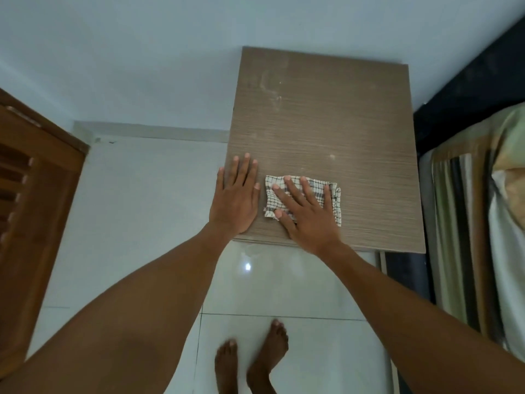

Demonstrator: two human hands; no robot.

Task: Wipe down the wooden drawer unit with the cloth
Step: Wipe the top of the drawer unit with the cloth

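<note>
Reaching forward, both arms are extended over the drawer unit (326, 132). Near its front edge the cloth (301, 194) is pressed flat under the splayed right hand (306, 214); the left hand (235, 197) is laid open-palmed at the front-left corner, grasping nothing.

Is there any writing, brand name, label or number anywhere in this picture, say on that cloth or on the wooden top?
None: no text can be read anywhere in this view.
The checked cloth under the right hand shows only a grid pattern.
The wooden drawer unit top shows only grain and pale smudges, with the left hand flat on it.
The door and bedding bear no lettering.
</note>
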